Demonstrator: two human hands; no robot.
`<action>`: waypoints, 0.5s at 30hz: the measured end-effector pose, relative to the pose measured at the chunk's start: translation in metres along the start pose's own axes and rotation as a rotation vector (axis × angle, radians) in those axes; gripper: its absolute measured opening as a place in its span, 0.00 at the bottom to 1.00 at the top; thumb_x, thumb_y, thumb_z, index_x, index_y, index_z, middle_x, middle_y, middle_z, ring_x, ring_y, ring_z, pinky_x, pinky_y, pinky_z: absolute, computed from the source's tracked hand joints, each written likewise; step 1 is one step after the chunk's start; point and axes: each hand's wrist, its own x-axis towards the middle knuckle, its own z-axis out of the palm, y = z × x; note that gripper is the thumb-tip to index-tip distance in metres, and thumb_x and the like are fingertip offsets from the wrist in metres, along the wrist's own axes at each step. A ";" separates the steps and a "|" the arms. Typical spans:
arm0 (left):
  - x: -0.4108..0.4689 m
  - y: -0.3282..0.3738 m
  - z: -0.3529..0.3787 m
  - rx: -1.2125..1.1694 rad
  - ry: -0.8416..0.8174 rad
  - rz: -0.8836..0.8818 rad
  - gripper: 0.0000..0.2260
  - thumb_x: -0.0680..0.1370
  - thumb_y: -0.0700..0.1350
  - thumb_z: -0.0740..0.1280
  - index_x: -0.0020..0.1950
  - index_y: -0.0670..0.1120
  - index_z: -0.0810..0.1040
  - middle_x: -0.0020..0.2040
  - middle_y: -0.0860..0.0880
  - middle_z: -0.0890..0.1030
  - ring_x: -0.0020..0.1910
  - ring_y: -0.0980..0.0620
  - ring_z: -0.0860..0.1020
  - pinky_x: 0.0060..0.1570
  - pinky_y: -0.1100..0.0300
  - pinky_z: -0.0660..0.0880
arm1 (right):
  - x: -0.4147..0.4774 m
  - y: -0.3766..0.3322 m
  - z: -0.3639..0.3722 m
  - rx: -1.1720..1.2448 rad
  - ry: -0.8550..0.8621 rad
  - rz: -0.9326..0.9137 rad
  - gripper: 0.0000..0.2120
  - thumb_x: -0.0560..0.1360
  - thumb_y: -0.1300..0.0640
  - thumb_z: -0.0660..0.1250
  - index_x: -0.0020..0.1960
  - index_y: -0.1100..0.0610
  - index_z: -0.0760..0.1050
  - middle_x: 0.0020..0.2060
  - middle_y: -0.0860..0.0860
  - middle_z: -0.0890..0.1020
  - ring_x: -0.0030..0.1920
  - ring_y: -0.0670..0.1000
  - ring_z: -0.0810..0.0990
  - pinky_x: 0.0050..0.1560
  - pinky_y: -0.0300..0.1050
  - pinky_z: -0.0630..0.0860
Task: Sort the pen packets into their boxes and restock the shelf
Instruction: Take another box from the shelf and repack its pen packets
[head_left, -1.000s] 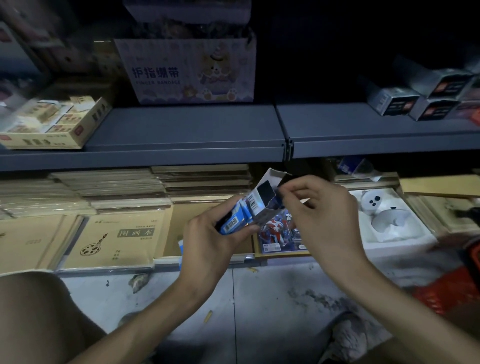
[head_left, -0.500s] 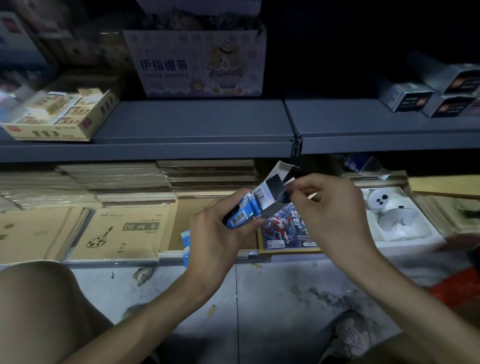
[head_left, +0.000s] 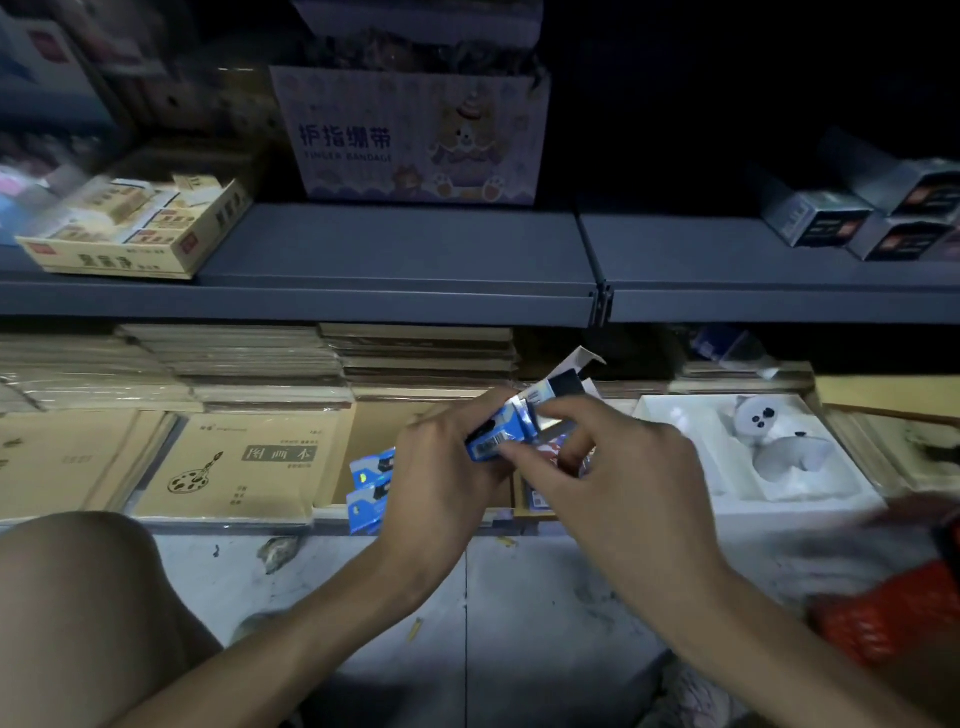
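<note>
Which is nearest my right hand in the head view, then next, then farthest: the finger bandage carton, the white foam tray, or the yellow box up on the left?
1. White foam tray, low down, just right of the right hand, which pinches the blue pen box.
2. Finger bandage carton, up high, in the middle.
3. Yellow box, up high, far left.

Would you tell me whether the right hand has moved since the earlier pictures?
Yes: against the shelf joint, the right hand has shifted left and down along the pen box toward the left hand.
</note>
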 end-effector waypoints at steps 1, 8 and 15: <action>0.000 0.002 0.000 0.045 0.012 0.033 0.21 0.69 0.35 0.77 0.56 0.57 0.84 0.35 0.63 0.78 0.38 0.62 0.76 0.39 0.69 0.70 | 0.002 0.000 0.003 -0.053 -0.027 -0.007 0.15 0.71 0.37 0.75 0.54 0.42 0.83 0.27 0.41 0.80 0.30 0.45 0.80 0.36 0.45 0.79; 0.000 -0.003 0.009 0.127 0.016 0.048 0.22 0.67 0.32 0.74 0.55 0.52 0.85 0.36 0.59 0.77 0.38 0.56 0.73 0.41 0.59 0.69 | 0.015 -0.004 0.009 -0.131 -0.151 0.102 0.16 0.74 0.42 0.74 0.60 0.43 0.78 0.38 0.46 0.84 0.44 0.52 0.83 0.42 0.45 0.77; 0.002 0.002 0.003 0.190 -0.007 0.087 0.20 0.68 0.39 0.78 0.56 0.56 0.83 0.41 0.56 0.83 0.42 0.52 0.77 0.44 0.54 0.74 | 0.024 -0.007 0.001 -0.045 -0.187 0.166 0.05 0.73 0.49 0.77 0.45 0.45 0.81 0.32 0.43 0.80 0.39 0.48 0.82 0.39 0.46 0.78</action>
